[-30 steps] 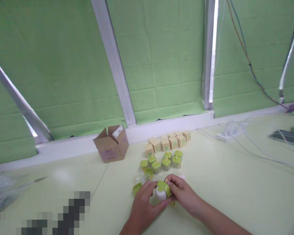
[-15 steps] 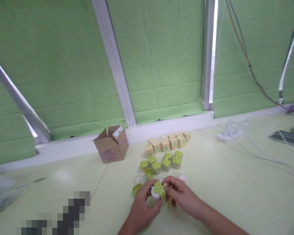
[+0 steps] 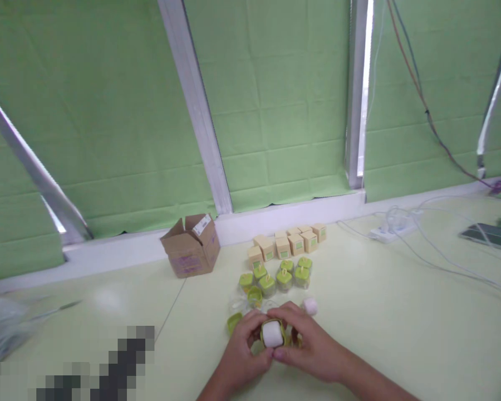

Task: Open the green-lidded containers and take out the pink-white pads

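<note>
My left hand (image 3: pixel 245 342) and my right hand (image 3: pixel 308 342) are both closed around a small green lid (image 3: pixel 284 338), gripping it from opposite sides. The lid's hollow side faces me, and a white rounded block (image 3: pixel 273 334) sits inside it. A bit of yellow cord shows by my right fingers. Just beyond my right hand lies a second white block (image 3: pixel 309 306). An open green lid (image 3: pixel 235 323) rests beside my left fingers, and another green lid piece (image 3: pixel 254 296) lies behind it near some clear parts.
Several clear jars with green lids and yellow loops (image 3: pixel 284 278) stand beyond my hands. Behind them are several small tan boxes (image 3: pixel 283 247). An open cardboard box (image 3: pixel 192 250) stands left; a power strip (image 3: pixel 394 227) with white cables is at right. A plastic bag (image 3: pixel 4 317) lies far left.
The green lid has been turned over: its top and yellow loop faced me before, and now the white block inside does. My right fingers have moved in closer around it.
</note>
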The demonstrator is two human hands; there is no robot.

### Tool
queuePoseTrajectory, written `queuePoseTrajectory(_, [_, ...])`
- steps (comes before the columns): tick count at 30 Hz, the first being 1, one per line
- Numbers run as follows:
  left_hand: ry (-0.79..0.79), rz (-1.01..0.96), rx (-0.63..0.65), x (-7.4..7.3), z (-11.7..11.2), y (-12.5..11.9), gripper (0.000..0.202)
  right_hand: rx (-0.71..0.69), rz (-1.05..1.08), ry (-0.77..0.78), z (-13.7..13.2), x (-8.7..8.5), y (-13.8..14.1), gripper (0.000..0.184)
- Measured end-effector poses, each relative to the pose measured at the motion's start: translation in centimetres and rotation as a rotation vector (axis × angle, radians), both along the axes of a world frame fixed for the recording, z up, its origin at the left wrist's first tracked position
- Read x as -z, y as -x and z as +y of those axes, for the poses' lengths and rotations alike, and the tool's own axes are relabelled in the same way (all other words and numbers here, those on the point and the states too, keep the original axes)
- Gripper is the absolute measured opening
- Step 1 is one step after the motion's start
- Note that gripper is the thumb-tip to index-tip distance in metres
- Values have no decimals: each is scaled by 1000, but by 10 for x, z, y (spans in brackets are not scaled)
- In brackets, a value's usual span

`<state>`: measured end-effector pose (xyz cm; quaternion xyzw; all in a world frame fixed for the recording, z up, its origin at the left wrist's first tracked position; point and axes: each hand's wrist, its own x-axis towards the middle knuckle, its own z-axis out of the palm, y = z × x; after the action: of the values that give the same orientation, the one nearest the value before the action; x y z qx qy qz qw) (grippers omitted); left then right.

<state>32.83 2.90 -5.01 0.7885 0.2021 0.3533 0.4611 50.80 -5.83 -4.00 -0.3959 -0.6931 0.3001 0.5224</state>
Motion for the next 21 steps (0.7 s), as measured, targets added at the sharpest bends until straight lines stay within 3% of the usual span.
queuePoseTrajectory(12, [209, 42, 58, 4, 6, 3, 71, 19, 9, 22, 5, 0, -6, 37])
queuePoseTrajectory(17, [178, 89, -7, 3, 4, 2, 52, 70, -65, -13, 4, -2, -4, 37])
queuePoseTrajectory(21, [97, 149, -59, -1, -1, -1, 36, 89, -204, 4, 3, -3, -2, 52])
